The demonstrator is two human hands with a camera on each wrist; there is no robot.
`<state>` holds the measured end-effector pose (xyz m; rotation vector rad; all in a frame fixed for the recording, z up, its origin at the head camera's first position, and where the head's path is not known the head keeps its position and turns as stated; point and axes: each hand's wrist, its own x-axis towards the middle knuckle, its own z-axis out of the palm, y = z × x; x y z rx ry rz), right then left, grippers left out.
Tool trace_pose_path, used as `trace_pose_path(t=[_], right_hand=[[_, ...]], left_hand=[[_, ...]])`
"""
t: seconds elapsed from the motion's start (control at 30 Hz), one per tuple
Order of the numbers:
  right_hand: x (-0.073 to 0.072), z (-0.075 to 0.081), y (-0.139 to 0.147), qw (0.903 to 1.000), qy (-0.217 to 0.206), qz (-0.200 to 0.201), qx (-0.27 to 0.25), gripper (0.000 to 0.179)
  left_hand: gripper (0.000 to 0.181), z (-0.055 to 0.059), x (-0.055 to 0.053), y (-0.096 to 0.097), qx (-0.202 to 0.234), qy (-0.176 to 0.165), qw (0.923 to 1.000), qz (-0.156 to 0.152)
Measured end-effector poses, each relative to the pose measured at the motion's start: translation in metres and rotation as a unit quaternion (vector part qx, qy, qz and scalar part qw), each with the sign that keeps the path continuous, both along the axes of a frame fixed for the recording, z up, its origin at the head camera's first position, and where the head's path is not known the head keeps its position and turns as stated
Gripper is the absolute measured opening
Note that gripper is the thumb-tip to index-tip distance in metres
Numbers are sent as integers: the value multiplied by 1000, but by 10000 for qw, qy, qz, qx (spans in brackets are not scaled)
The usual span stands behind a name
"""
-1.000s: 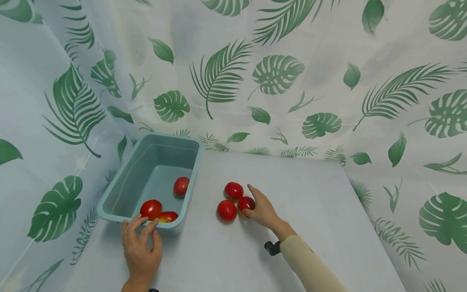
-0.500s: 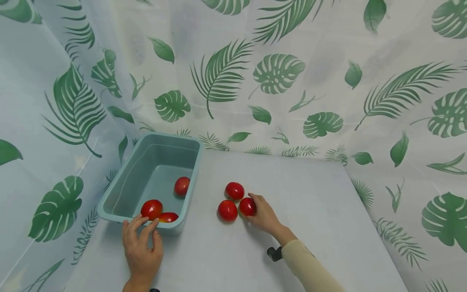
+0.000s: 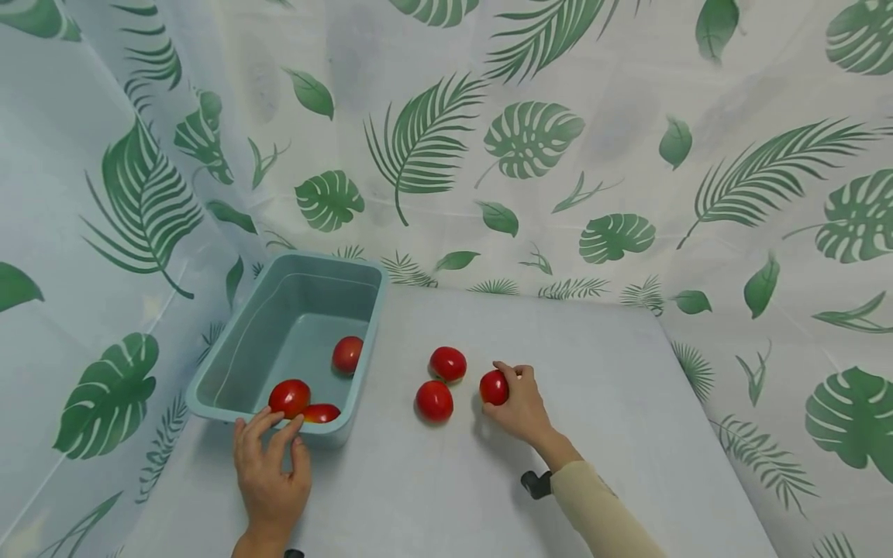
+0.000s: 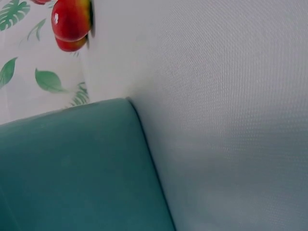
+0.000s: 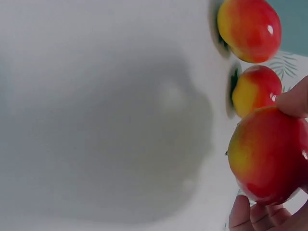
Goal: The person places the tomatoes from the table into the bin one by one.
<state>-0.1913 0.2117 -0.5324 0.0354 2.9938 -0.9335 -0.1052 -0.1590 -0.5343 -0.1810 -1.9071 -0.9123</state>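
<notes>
White walls [image 3: 614, 93] of sheeting, printed green leaves [image 3: 312, 93], pale tabletop [image 3: 593, 349], soft light

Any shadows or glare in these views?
Head: soft shadow below the right hand. Right wrist: broad, soft-edged shadow on the table, white glint on the uppermost fruit. Left wrist: bin wall looks dim, small glint on a red fruit.

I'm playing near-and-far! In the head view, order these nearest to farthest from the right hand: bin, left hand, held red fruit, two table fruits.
1. Held fruit: in the right hand.
2. Back table fruit and front table fruit: left, too close to call.
3. Bin: farther left.
4. Left hand: at bin's near rim.
</notes>
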Motion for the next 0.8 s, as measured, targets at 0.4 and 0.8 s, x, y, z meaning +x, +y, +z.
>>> trace_pose_path(t=[0.4,0.8], right_hand=[[-12,16,-12,9972,591,-64,-460,71],[-17,40,-37,9888,863,108,-1210,69]], left_hand=[[27,0,0,-1,6,58,10000,-37],[28,1,2,-2,-64,-79,9999,-121]])
